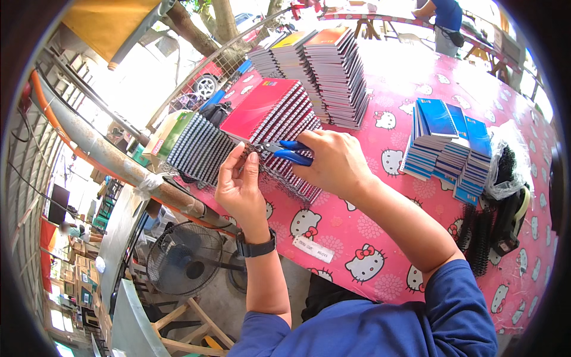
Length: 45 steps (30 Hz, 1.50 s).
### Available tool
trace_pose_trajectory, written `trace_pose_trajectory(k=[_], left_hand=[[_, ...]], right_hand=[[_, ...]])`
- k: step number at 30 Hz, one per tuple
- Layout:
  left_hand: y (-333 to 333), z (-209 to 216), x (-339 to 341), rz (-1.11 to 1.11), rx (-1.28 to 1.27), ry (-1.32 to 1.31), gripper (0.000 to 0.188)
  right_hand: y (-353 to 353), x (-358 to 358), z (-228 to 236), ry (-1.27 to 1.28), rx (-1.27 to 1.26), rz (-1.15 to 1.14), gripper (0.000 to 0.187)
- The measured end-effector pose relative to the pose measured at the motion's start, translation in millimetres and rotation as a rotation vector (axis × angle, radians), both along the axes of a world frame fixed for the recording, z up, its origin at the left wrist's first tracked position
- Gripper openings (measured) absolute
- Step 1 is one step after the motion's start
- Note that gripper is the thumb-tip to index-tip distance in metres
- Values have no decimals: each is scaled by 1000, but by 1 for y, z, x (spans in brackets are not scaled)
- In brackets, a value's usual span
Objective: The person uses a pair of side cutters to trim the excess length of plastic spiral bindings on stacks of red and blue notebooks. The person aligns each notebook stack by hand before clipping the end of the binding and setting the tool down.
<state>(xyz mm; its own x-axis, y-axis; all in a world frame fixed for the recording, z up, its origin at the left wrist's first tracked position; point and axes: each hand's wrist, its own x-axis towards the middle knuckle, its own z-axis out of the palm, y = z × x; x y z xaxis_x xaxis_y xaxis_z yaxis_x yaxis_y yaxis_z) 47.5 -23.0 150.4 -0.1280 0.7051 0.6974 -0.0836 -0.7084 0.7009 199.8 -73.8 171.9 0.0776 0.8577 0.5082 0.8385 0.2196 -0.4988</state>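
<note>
My right hand [339,163] grips the blue handles of a small pair of cutting pliers [291,156]. The jaws point left, close to the fingertips of my left hand [241,190]. Thumb and fingers of that hand are pinched together beside the bound edges of a stack of red spiral notebooks [256,110]; what lies between them is too small to make out. My hands and the pliers partly cover the stack's near side. To its left stands a stack of spiral notebooks with a green cover [180,132].
Tall notebook stacks [339,77] rise behind on the pink patterned tablecloth [369,223]. At right are small blue notebooks [439,119], a plastic bag [516,154], black coils [473,238] and a tape dispenser [508,229]. A rusty pipe [172,196] and fan [184,259] flank the table's left edge.
</note>
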Motion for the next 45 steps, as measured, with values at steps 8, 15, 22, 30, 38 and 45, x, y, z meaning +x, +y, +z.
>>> trace_pose_trajectory(k=[8, 15, 22, 30, 38, 45], left_hand=[[1, -8, 2, 14, 36, -8, 22], [-1, -8, 2, 63, 41, 41, 23], [1, -9, 1, 50, 39, 26, 24], [1, -10, 2, 50, 38, 45, 24], [4, -19, 0, -144, -188, -301, 24], [13, -29, 26, 302, 200, 120, 24]], right_hand=[[2, 2, -15, -107, 342, -83, 29], [-2, 2, -12, 6, 91, -4, 24], [0, 3, -13, -73, 256, -27, 26], [-1, 2, -12, -18, 130, -7, 27], [1, 6, -21, -90, 298, -31, 34], [-3, -2, -23, -110, 165, -73, 41]])
